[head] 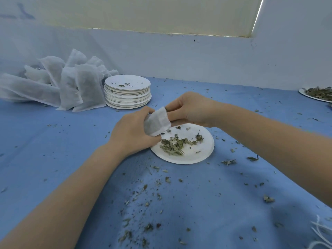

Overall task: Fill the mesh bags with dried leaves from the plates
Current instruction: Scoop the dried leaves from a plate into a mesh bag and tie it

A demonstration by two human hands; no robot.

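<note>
- Over the plate [201,155], left hand [133,133] grips the mesh bag [157,124]; right hand [190,109] pinches leaves at its mouth
- Risk: mouth sags; crumbs spill onto the cloth [53,141]
- Left to right: filled bags [71,87]; emptied plate stack [127,92]; this plate's dried leaves [174,145], a small heap remaining

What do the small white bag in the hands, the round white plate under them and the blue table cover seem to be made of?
Small white bag: thin, matt, semi-sheer mesh or non-woven fabric; dark contents show through.
Round white plate: probably matt pressed paper or pulp; thin, shallow moulded rim.
Blue table cover: soft matt cloth, perhaps non-woven; it lies in gentle wrinkles.
</note>
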